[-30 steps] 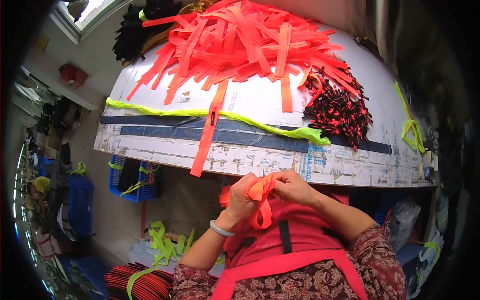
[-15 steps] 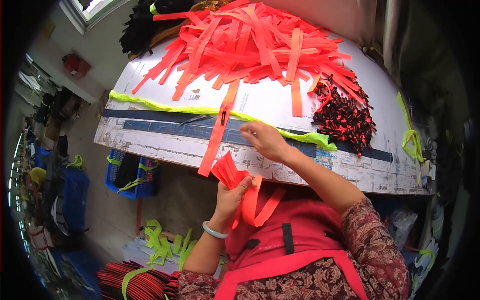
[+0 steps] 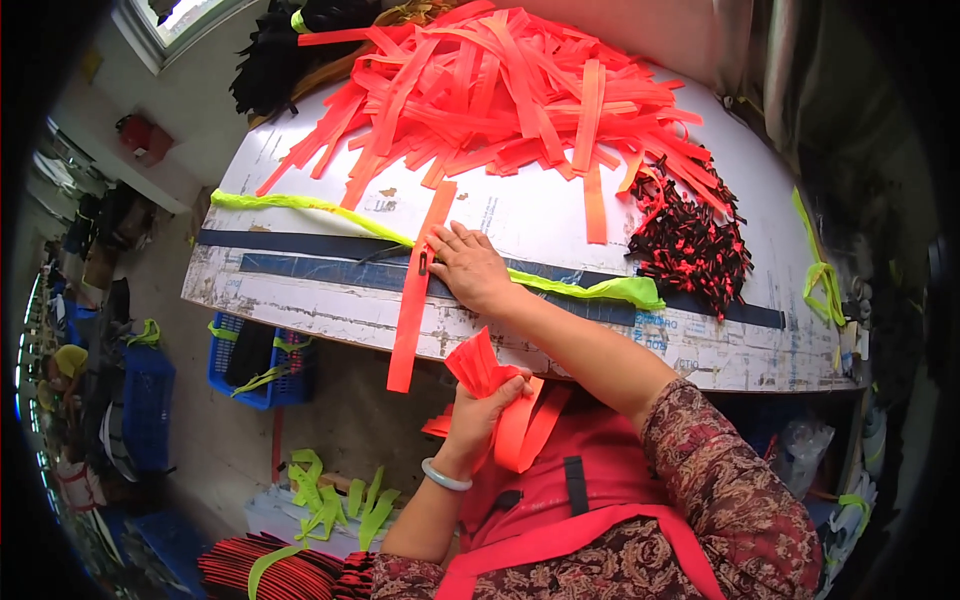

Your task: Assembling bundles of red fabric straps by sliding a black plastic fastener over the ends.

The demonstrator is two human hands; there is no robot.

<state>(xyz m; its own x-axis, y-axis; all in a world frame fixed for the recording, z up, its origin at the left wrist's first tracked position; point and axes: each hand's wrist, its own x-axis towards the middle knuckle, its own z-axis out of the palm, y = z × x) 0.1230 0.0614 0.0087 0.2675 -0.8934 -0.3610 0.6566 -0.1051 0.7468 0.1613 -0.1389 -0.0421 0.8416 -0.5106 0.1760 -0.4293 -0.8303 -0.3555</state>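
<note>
My left hand (image 3: 487, 412) is closed around a bundle of coral-orange zipper strips (image 3: 474, 362), held just off the table's front edge. One strip loops below the fingers. On the table lies a single coral zipper (image 3: 412, 310) with a small black slider, its near end sticking out past the edge. My right hand (image 3: 466, 264) lies on the tabletop, fingers stretched out, the tips touching this zipper beside the slider. Farther back is a large heap of coral zipper strips (image 3: 480, 100). To its right sits a pile of small black-and-red pieces (image 3: 690, 240), probably sliders.
A yellow-green strip (image 3: 590, 288) and dark blue bands (image 3: 310, 268) run across the white table (image 3: 300, 305). Blue baskets (image 3: 290, 385) stand on the floor at left. Yellow-green strips (image 3: 318, 495) and a red-and-black stack (image 3: 255, 570) are at the lower left. Black material (image 3: 280, 60) rests at the back left.
My right hand has come down leftward onto the table beside the single zipper. That zipper has slid toward me, away from the heap. My left hand, with its bundle, has shifted slightly right and down.
</note>
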